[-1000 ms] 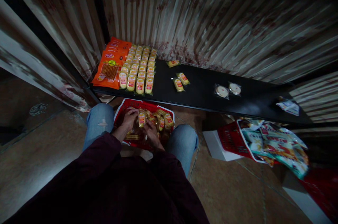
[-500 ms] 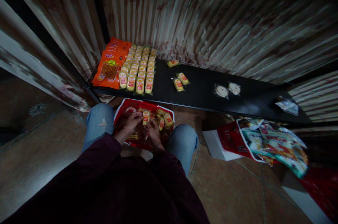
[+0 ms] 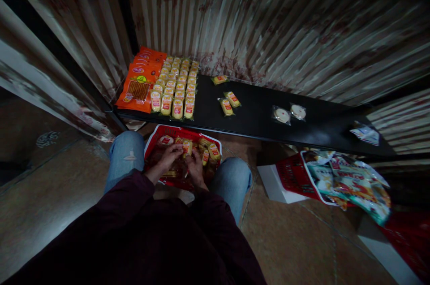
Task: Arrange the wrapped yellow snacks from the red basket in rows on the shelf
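Between my knees stands a red basket (image 3: pixel 215 138) with a white rim, holding several wrapped snacks. Over it, a yellow wrapped snack cake (image 3: pixel 187 147) with a red label is pinched between my two hands. My left hand (image 3: pixel 170 155) has its fingertips closed at the cake's left side. At the lower right side, my right hand (image 3: pixel 195 166) closes on the same cake; some of its fingers are hidden. More wrapped cakes (image 3: pixel 214 151) lie in the basket to the right of my hands.
On a black shelf (image 3: pixel 255 105), rows of wrapped cakes (image 3: pixel 178 88) stand beside orange snack bags (image 3: pixel 137 85). Loose cakes (image 3: pixel 226 106), round white wrapped biscuits (image 3: pixel 281 115) and a striped packet (image 3: pixel 366 134) lie further right. A second red basket (image 3: pixel 295 176) with bags sits on a white box.
The cake between my hands tilts slightly and has shifted a little to the right. My hands have barely moved; the shelf's contents stay the same.
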Available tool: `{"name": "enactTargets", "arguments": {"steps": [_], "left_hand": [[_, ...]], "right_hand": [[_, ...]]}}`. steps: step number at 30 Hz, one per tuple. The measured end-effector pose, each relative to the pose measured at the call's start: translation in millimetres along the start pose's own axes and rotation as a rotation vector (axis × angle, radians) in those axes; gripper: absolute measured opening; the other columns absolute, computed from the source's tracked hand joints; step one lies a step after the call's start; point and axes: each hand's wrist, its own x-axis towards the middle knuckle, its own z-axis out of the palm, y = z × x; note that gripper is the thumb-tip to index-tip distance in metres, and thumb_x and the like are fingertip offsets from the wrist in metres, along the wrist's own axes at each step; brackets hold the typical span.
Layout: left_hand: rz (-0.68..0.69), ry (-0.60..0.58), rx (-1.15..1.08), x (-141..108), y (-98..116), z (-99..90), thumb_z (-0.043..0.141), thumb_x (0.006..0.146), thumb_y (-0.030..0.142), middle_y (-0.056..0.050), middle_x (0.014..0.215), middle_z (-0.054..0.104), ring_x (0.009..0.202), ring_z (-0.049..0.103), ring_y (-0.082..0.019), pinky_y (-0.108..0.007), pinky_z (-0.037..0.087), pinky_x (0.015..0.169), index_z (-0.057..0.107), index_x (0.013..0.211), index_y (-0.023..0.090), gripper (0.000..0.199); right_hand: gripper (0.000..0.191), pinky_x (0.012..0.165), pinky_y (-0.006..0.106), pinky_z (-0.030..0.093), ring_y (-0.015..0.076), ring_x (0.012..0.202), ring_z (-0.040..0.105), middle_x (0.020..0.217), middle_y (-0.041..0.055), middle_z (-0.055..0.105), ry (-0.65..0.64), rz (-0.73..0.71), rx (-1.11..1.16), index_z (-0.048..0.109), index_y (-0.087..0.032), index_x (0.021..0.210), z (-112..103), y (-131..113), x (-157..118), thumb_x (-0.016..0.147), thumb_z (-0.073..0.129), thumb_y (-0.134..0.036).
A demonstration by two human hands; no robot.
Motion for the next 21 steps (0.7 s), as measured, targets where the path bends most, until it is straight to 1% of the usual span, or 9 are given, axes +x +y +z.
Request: {"name": "enactTargets", "arguments": {"steps": [3,6,10,13,15,18,21], "left_hand": [[-0.012,0.009,-0.016,-1.7,2.8,1.3,0.073,0.056,0.031,-0.009,0.101,0.067,0.094,0.058,-0.02,-0.03,0.043,0.081,0.068,0.091,0.015,0.039],[-0.035,0.031,-0.057,-2.3,3.6,2.3,0.075,0.053,0.03,-0.009,0.105,0.067,0.101,0.056,-0.022,-0.032,0.04,0.086,0.069,0.089,0.016,0.038],[-0.058,0.047,-0.1,-1.5,1.1,2.9,0.076,0.053,0.03,-0.008,0.106,0.066,0.102,0.056,-0.023,-0.032,0.039,0.087,0.067,0.091,0.016,0.041],[-0.061,0.013,-0.142,-0.3,-1.5,2.8,0.076,0.053,0.029,-0.008,0.1,0.067,0.095,0.058,-0.021,-0.032,0.041,0.085,0.065,0.095,0.016,0.045],[-0.062,0.001,-0.159,0.5,-2.8,2.7,0.076,0.054,0.028,-0.007,0.097,0.067,0.093,0.059,-0.02,-0.031,0.041,0.084,0.065,0.096,0.016,0.045],[-0.073,0.036,-0.166,1.3,-3.5,2.6,0.077,0.054,0.026,-0.006,0.096,0.067,0.092,0.059,-0.019,-0.03,0.041,0.083,0.065,0.095,0.016,0.044],[-0.085,0.046,-0.187,1.3,-3.1,3.1,0.077,0.054,0.024,-0.006,0.093,0.067,0.088,0.06,-0.018,-0.027,0.042,0.077,0.065,0.095,0.016,0.044]], "right_hand": [[0.056,0.071,0.029,0.052,0.0167,0.077,0.064,0.092,0.0047,0.069,-0.013,-0.013,0.002,0.051,-0.017,0.125,0.6,0.2,-0.7,0.072,0.058,-0.036],[0.057,0.07,0.029,0.052,0.0166,0.076,0.064,0.091,0.0045,0.07,-0.045,-0.068,0.006,0.051,-0.018,0.126,1.2,-0.6,-2.5,0.072,0.059,-0.036],[0.055,0.074,0.032,0.053,0.0192,0.083,0.064,0.094,0.0045,0.07,-0.057,-0.123,-0.012,0.054,-0.021,0.125,2.5,-1.6,-4.1,0.074,0.06,-0.04],[0.054,0.081,0.035,0.052,0.0206,0.093,0.063,0.102,0.0038,0.069,-0.051,-0.154,-0.05,0.055,-0.024,0.123,3.2,-1.1,-3.1,0.073,0.061,-0.042],[0.054,0.087,0.036,0.05,0.021,0.103,0.06,0.111,0.0038,0.066,-0.049,-0.179,-0.08,0.056,-0.024,0.123,3.5,-0.5,-2.3,0.073,0.062,-0.043],[0.057,0.097,0.037,0.044,0.0209,0.113,0.055,0.126,0.0038,0.058,-0.072,-0.22,-0.124,0.054,-0.025,0.125,4.1,-0.9,-2.8,0.072,0.063,-0.043],[0.057,0.096,0.036,0.044,0.021,0.117,0.051,0.132,0.0051,0.052,-0.132,-0.256,-0.15,0.052,-0.025,0.127,4.6,-4.3,-6.0,0.073,0.063,-0.041]]}}
